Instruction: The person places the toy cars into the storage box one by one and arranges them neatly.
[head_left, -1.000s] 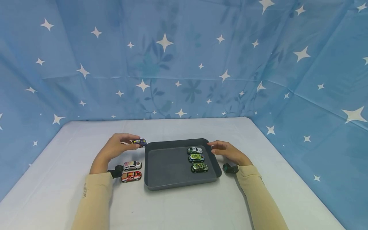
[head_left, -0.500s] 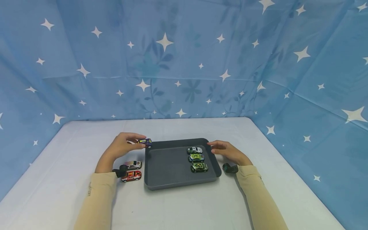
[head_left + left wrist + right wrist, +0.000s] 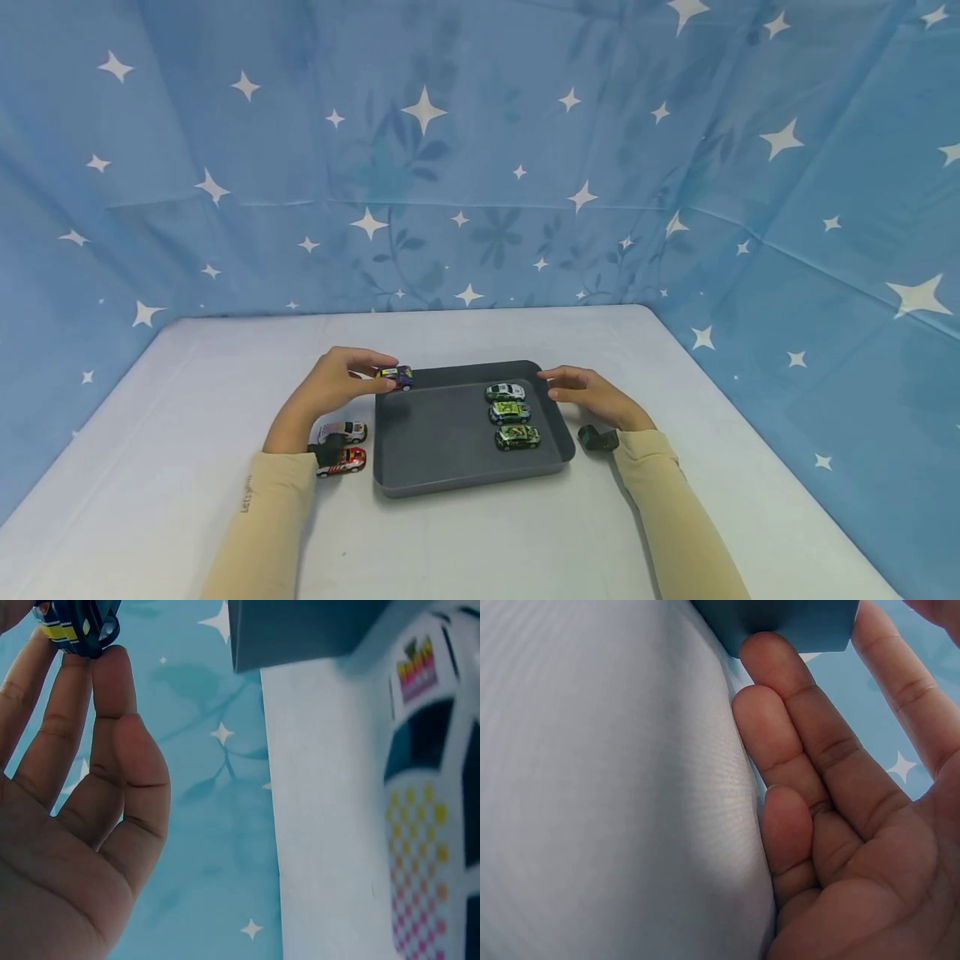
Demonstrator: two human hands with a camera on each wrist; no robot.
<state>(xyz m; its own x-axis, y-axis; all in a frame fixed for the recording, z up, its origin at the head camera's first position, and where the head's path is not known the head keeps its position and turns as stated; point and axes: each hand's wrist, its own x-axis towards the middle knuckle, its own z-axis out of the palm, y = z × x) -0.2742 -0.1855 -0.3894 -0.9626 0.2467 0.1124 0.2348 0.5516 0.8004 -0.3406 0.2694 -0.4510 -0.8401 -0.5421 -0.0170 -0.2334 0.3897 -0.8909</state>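
Note:
My left hand pinches a dark blue-purple toy car with yellow markings between thumb and fingers, above the back left corner of a grey tray. In the left wrist view, part of that car shows at the fingertips. Inside the tray, on its right side, a white-and-green toy car, a lime-and-blue one and a dark green one form a column. My right hand is at the tray's right edge, fingers relaxed, a fingertip against the tray wall.
Left of the tray, a white toy car with a checkered pattern and a red toy car stand on the white table, partly hidden by the left wrist camera. A blue star-patterned curtain closes off the back and sides.
My left hand has carried the blue-purple car rightward, from outside the tray to over its back left corner. The right hand keeps its place, and the head view has shifted slightly.

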